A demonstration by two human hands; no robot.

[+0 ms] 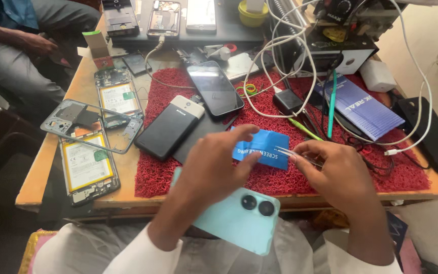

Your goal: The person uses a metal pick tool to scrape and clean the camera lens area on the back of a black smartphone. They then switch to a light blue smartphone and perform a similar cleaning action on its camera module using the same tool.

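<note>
Partly hidden: light-blue phone back point(239, 218) under left hand point(211, 170). Left fingers pinch small blue paper sachet point(262, 147); right hand point(338, 175), fingers narrow, grips thin metal tweezers point(291, 152) touching it.

Blue sachet point(260, 147), pale turquoise phone point(239, 218), red mat point(275, 177), white cables point(280, 56).

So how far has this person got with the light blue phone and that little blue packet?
Done: the light blue phone lies back-up by the person's lap, its back cover on. In hand: the left hand holds a blue packet over the red mat, and the right hand brings tweezers to its edge. Left: the packet looks unopened, nothing drawn out yet.
</note>
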